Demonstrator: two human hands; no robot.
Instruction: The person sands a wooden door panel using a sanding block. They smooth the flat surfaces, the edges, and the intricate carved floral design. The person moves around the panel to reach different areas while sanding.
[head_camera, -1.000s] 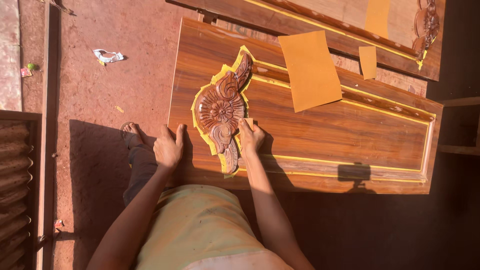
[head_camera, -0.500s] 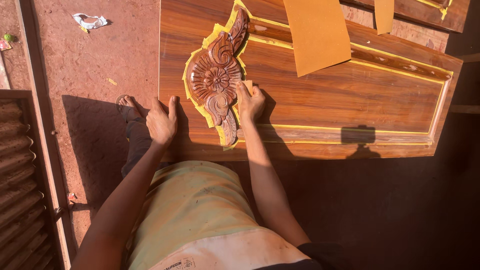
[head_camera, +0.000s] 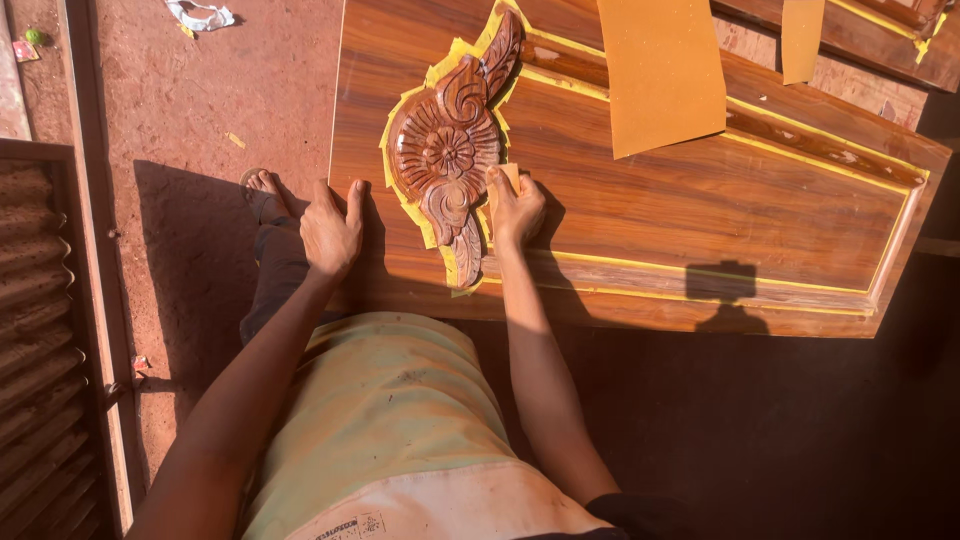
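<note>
Sandpaper piece (head_camera: 503, 180) under right hand (head_camera: 517, 210)

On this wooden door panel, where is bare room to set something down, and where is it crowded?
Free: the recessed centre of the door panel, between the right hand and the far yellow trim. Crowded: around the carved ornament, with the left hand alongside, and under the large sandpaper sheet.

left hand (head_camera: 331, 228) flat, palm down, fingers spread toward 12 o'clock | right hand (head_camera: 515, 208) curled, fingers pinched together, at 3 o'clock of left | both forearms extended, converging toward 6 o'clock
</note>
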